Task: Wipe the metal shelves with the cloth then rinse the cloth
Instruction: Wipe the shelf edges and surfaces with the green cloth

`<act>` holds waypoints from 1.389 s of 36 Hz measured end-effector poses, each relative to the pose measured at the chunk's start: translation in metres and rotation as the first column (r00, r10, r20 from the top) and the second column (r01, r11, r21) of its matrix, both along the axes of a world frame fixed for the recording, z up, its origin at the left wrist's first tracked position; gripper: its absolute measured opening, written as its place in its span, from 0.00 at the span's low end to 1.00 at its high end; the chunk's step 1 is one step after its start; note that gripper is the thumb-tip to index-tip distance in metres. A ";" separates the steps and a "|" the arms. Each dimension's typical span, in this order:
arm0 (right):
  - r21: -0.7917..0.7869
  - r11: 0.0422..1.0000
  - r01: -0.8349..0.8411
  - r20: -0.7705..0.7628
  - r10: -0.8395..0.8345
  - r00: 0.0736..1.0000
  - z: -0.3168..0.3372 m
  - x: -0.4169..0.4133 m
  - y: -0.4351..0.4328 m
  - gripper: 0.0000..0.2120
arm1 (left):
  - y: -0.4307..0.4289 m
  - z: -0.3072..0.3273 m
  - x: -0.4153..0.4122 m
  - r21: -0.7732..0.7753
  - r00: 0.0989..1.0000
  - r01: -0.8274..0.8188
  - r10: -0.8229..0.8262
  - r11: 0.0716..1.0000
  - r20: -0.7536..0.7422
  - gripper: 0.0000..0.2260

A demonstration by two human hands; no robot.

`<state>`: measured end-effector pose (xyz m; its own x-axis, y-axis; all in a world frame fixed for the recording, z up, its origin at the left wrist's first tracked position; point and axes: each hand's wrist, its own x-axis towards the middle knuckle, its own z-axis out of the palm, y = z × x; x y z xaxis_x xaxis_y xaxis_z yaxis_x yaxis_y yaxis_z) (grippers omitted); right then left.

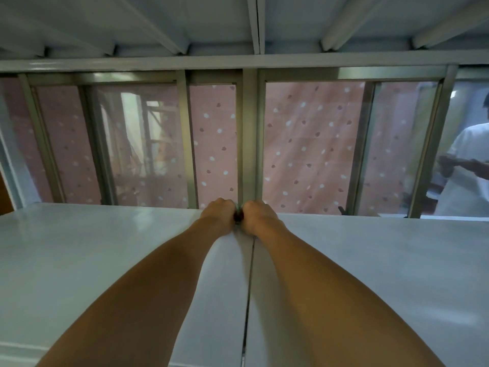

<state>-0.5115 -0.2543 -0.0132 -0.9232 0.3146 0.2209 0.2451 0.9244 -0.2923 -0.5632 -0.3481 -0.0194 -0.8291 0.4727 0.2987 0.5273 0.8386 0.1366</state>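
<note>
Reaching straight ahead, both bare arms stretch over the pale metal shelf point(92, 260) toward its far edge at twelve o'clock. The left hand point(218, 215) is curled into a fist, knuckles up, just left of the seam that splits the shelf surface into two panels. The right hand point(258, 217) is curled the same way just right of that seam, and the two fists sit side by side, almost touching. Between them a small dark scrap shows point(238, 218), pinched from both sides; it may be the cloth, but too little of it shows to tell. Both hands rest at the back edge of the shelf, directly in front of a grey upright post point(248, 133) of the rack. From the hands the seam point(248, 287) runs back toward six o'clock between the two forearms. The left panel looks glossy, with faint reflections, and the right panel point(383, 260) looks duller. Overhead, at twelve o'clock, the ribbed underside of an upper shelf point(238, 22) spans the view. Behind the rack stands a window frame point(185, 141) with glass panes, and a pink spotted curtain point(304, 144) hangs beyond it. At three o'clock, through the glass, a person in a white shirt point(465, 165) stands with arms held forward.
</note>
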 end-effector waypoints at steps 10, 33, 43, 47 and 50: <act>0.058 0.998 -0.022 -0.005 0.023 1.000 0.003 0.015 0.025 0.14 | 0.021 0.000 0.015 0.032 0.999 -0.048 0.048 0.998 -0.004 0.09; 0.017 1.000 -0.024 -0.012 0.025 1.000 -0.002 0.105 0.153 0.15 | 0.145 -0.004 0.090 0.066 0.996 0.084 -0.085 0.994 0.024 0.10; 0.002 1.000 0.014 -0.001 -0.014 1.000 -0.005 0.127 0.196 0.14 | 0.188 -0.008 0.107 0.078 0.989 0.142 -0.145 0.987 0.025 0.11; 0.009 1.000 0.018 0.012 -0.018 1.000 -0.004 0.137 0.211 0.14 | 0.204 -0.011 0.111 0.086 0.988 0.148 -0.151 0.985 0.028 0.12; 0.004 1.000 0.023 0.023 -0.023 0.999 -0.005 0.143 0.223 0.13 | 0.217 -0.009 0.122 0.095 0.987 0.155 -0.159 0.983 0.027 0.11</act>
